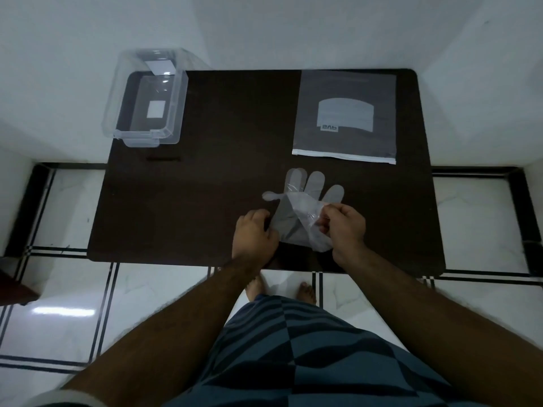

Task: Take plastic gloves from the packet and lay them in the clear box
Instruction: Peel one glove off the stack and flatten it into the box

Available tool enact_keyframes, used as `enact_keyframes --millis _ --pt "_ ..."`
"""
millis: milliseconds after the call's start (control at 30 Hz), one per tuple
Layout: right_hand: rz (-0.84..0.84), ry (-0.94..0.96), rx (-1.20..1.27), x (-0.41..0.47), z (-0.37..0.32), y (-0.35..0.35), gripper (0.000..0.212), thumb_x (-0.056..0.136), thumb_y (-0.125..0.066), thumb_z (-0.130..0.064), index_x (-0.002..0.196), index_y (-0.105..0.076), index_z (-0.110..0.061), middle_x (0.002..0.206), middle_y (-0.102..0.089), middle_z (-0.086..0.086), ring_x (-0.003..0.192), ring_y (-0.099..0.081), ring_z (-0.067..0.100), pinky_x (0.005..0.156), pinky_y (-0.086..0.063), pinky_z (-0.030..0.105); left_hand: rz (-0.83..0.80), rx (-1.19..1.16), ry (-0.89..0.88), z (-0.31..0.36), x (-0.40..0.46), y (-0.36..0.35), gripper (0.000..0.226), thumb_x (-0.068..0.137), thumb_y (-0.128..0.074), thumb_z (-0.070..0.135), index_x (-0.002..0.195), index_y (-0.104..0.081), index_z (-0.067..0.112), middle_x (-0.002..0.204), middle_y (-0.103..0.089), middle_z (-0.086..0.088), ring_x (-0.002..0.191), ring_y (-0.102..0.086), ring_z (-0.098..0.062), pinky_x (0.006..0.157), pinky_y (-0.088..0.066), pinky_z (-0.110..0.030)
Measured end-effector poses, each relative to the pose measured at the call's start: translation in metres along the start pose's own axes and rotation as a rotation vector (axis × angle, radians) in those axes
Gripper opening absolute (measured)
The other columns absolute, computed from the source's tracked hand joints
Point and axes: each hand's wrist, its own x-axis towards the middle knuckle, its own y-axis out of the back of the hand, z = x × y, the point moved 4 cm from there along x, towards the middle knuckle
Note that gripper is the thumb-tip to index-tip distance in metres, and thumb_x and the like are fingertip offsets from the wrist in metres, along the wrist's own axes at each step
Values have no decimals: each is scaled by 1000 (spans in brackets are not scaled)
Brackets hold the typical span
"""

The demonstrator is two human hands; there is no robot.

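Plastic glove [305, 198]: flat on the dark worktop [205, 201], near centre, fingers pointing far, cuff end folded over.
Left hand [254, 235]: closed on the cuff's left edge.
Right hand [345, 230]: fingers pinching the crumpled right edge.
Packet [345, 116]: far right, lying flat.
Clear box [147, 104]: far left, open, apparently no gloves inside yet.
Step, as judged: separating or folding one glove. Next move calls for lifting it across to the box.

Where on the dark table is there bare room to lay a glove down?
Free: the table's middle, between the clear box and the packet; also the near-left stretch below the box. Crowded: near centre, where the left hand and right hand work the plastic glove.
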Motion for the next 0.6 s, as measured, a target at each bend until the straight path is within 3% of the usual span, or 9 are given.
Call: enact_keyframes --millis 67,133,200,300,400,600 --pt "-1 2 -4 -1 -2 3 5 97 -71 -14 96 -75 -18 95 -76 5 80 -71 15 69 -61 26 35 34 -203 14 0 -1 36 102 -58 22 136 -66 15 135 -66 -4 122 -57 -20 105 -49 -36" --pt "-6 16 -9 -2 -5 5 5 96 -71 -14 97 -75 -18 95 -75 4 82 -71 15 70 -61 26 -63 131 -386 28 3 -8 39 105 -52 24 141 -65 17 146 -64 -5 136 -55 -22 117 -44 -45" --pt "-21 33 -15 -3 -7 8 6 95 -71 -12 96 -75 -16 95 -75 5 81 -70 15 69 -61 26 -190 295 -510 36 8 -17 41 105 -59 26 146 -62 24 156 -58 -2 147 -50 -21 124 -39 -48" --pt "-41 60 -33 -5 -11 11 7 92 -70 -8 92 -75 -13 91 -75 6 76 -67 14 68 -60 27 -341 365 -494 38 12 -27 49 104 -65 31 152 -55 30 165 -48 3 154 -41 -20 127 -32 -46" --pt "-36 83 -55 -4 -18 16 8 93 -69 -8 90 -75 -13 86 -73 5 73 -66 14 70 -61 31 -428 408 -421 33 10 -31 61 107 -57 40 165 -37 30 174 -33 2 160 -31 -22 129 -29 -46" --pt "38 137 -18 2 -43 33 10 100 -68 -16 93 -73 -22 94 -72 1 77 -66 11 72 -61 27 -448 449 -432 31 4 -30 69 106 -57 38 168 -30 29 179 -18 3 165 -16 -19 131 -20 -41"
